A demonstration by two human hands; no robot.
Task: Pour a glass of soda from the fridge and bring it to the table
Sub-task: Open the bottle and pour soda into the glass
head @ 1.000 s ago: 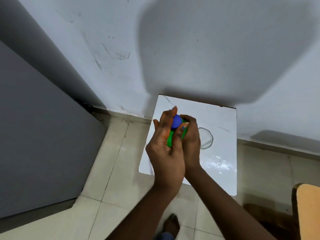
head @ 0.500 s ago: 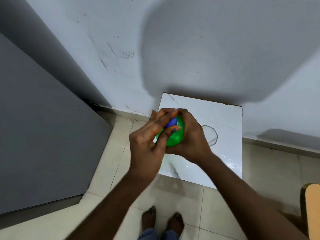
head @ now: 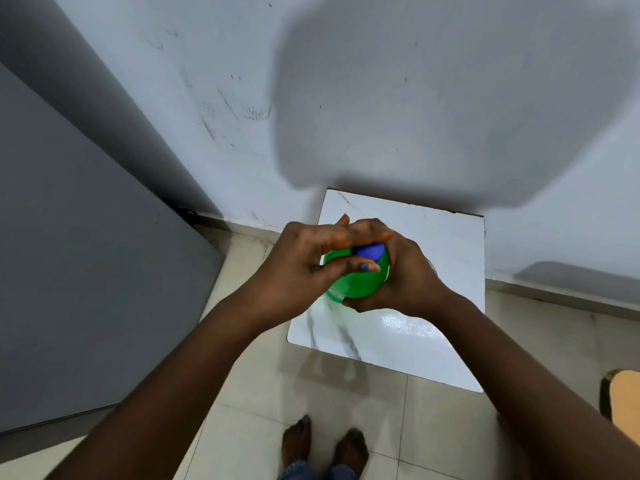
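Green plastic bottle point(head: 356, 285) in right hand point(head: 401, 271); left hand point(head: 298, 268) pinching round blue cap point(head: 370, 251)

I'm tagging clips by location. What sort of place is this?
Likely a plain room in a home: tiled floor, scuffed white wall, a small white marble-look table. Bare feet suggest indoors; both hands work on a green bottle.

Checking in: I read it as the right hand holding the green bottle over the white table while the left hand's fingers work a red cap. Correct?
Not quite: the cap is blue, not red, as the head view shows. The rest stands: the right hand holds the green bottle over the white table while the left hand has its fingers on the cap.
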